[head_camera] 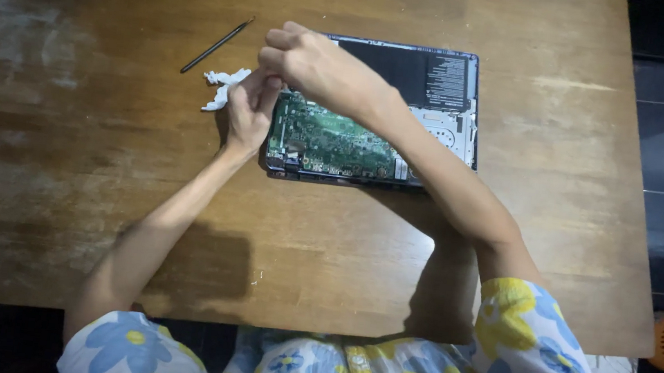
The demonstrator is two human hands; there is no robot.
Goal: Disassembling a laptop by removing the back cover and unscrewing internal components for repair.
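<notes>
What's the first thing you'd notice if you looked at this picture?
An opened laptop lies bottom-up in the middle of the wooden table, its green circuit board and black battery showing. Both hands meet at its left edge: the left hand touches a crumpled white tissue, and the right hand is closed just above it. A thin dark pen-like tool lies slantwise on the table, apart from the tissue.

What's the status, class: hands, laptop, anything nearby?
Left hand pinching white tissue. Right hand curled above opened laptop, circuit board exposed. Thin dark tool lying apart on wooden table.
</notes>
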